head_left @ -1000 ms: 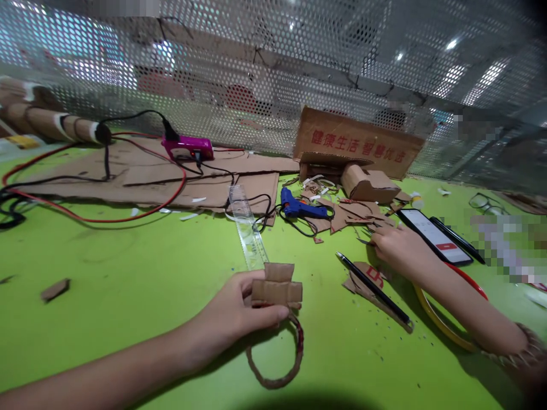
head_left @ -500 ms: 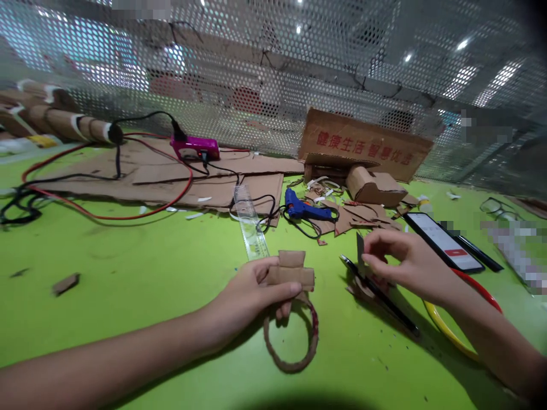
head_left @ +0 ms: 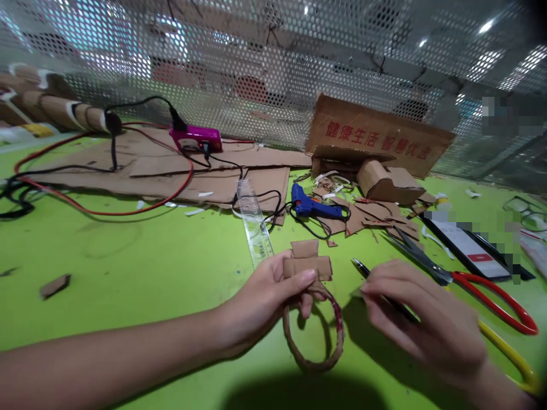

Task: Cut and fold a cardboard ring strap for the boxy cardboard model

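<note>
Between the thumb and fingers of my left hand (head_left: 267,296) is a cardboard piece (head_left: 305,266) made of small crossed strips, with a round cardboard ring (head_left: 314,364) hanging below it. To its right, my right hand (head_left: 419,313) has its fingers pressed together over a black pen (head_left: 361,267) near the green table. What those fingertips pinch is mostly hidden. Scissors (head_left: 444,275) with red and yellow handles lie beyond and to the right of that hand, partly covered by it.
A blue glue gun (head_left: 318,206), a clear ruler (head_left: 253,219) and cardboard scraps (head_left: 380,213) lie behind my hands. Farther back are a pink power strip (head_left: 199,138), looped cables, a phone (head_left: 465,245) and a cardboard box panel (head_left: 380,134) by the mesh wall.
My right hand has moved down over the pen, and the dark flat piece it pinched no longer shows. The scissors' blades have come into sight. The view has shifted slightly.
</note>
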`<state>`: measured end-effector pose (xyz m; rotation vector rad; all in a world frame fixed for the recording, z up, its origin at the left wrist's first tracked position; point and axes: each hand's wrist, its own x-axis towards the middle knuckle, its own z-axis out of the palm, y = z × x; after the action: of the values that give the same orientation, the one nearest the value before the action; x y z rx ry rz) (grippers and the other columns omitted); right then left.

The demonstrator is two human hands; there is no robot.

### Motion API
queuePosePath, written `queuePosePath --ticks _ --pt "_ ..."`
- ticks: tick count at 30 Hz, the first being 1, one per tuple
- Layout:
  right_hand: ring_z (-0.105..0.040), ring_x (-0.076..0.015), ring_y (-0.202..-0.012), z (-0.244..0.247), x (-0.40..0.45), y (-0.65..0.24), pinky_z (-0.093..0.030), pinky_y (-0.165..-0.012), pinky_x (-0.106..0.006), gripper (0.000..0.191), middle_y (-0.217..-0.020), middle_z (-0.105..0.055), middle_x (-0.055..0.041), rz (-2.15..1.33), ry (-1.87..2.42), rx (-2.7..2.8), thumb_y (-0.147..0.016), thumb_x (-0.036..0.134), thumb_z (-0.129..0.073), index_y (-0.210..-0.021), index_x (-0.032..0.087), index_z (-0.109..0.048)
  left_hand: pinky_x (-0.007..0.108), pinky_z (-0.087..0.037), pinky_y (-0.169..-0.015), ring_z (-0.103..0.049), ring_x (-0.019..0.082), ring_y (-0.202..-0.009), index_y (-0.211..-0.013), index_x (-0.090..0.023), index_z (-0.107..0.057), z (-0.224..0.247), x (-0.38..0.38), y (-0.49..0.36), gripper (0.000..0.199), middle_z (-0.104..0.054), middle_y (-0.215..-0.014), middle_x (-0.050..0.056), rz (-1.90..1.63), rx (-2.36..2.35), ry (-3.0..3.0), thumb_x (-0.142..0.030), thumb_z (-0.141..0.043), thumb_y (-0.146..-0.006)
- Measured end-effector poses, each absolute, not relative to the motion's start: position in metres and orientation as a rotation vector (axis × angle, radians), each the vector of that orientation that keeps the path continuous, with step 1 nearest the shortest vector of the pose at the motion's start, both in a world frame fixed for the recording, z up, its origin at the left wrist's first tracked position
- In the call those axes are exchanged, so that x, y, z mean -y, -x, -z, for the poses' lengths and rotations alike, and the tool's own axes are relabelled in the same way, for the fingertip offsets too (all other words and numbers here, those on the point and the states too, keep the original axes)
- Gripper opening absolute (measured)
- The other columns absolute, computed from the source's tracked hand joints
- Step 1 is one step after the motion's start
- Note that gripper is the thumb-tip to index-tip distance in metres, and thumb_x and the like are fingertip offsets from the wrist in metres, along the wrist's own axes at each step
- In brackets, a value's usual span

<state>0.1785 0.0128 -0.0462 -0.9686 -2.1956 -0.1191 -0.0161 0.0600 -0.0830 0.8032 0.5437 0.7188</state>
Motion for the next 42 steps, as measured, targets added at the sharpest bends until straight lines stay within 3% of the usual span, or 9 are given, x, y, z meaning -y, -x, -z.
queuePosePath --ticks 6,11,20,31,38,42 --pt "-0.064 -0.0196 -0.083 0.053 -0.006 -0.186 -0.053 -0.073 -0.031 0.020 -0.083 -0.069 -0.0114 0.403 0.894 2.409 -0.089 0.008 -0.044 -0.096 0.009 -0.063 0.017 -0.043 -0.054 -0.053 0.007 -0.053 -0.087 -0.011 -0.057 0.081 -0.057 0.020 0.024 -0.061 -0.067 0.000 -0.675 -0.497 -0.727 -0.020 -0.073 -0.073" --pt "-0.068 -0.0187 -0.080 0.045 -0.004 -0.183 -0.056 -0.074 -0.027 0.033 -0.081 -0.072 -0.0085 0.452 0.924 2.477 -0.092 0.010 -0.035 -0.092 0.014 -0.067 0.016 -0.044 -0.054 -0.053 0.007 -0.055 -0.087 -0.010 -0.059 0.084 -0.058 0.022 0.021 -0.060 -0.067 0.000 -0.644 -0.454 -0.757 -0.020 -0.072 -0.075" --pt "-0.068 -0.0158 -0.081 0.044 -0.002 -0.180 -0.055 -0.079 -0.022 0.034 -0.081 -0.073 -0.0037 0.551 0.973 2.519 -0.094 0.011 -0.035 -0.093 0.018 -0.068 0.013 -0.043 -0.054 -0.050 0.004 -0.052 -0.084 -0.010 -0.059 0.085 -0.057 0.021 0.021 -0.058 -0.060 -0.003 -0.647 -0.422 -0.750 -0.019 -0.074 -0.074" --pt "-0.068 -0.0197 -0.081 0.064 0.002 -0.177 -0.057 -0.075 -0.029 0.036 -0.083 -0.073 -0.0031 0.476 1.044 2.290 -0.093 0.015 -0.033 -0.107 0.024 -0.066 0.014 -0.043 -0.055 -0.051 0.004 -0.051 -0.084 -0.010 -0.059 0.083 -0.058 0.023 0.022 -0.059 -0.060 -0.003 -0.635 -0.445 -0.740 -0.020 -0.075 -0.073" --pt "-0.067 -0.0157 -0.072 0.044 -0.006 -0.169 -0.056 -0.074 -0.021 0.034 -0.073 -0.071 -0.0044 0.575 0.922 2.399 -0.093 0.011 -0.036 -0.085 0.017 -0.069 0.015 -0.043 -0.052 -0.051 0.005 -0.049 -0.085 -0.010 -0.059 0.080 -0.058 0.020 0.032 -0.061 -0.060 -0.003 -0.612 -0.483 -0.765 -0.016 -0.081 -0.064" --pt "-0.068 -0.0151 -0.073 0.044 -0.007 -0.171 -0.055 -0.075 -0.021 0.031 -0.075 -0.071 -0.0045 0.523 0.927 2.416 -0.093 0.012 -0.039 -0.085 0.018 -0.069 0.015 -0.042 -0.051 -0.050 0.005 -0.049 -0.084 -0.010 -0.059 0.080 -0.059 0.020 0.032 -0.061 -0.061 -0.003 -0.618 -0.508 -0.763 -0.016 -0.082 -0.062"
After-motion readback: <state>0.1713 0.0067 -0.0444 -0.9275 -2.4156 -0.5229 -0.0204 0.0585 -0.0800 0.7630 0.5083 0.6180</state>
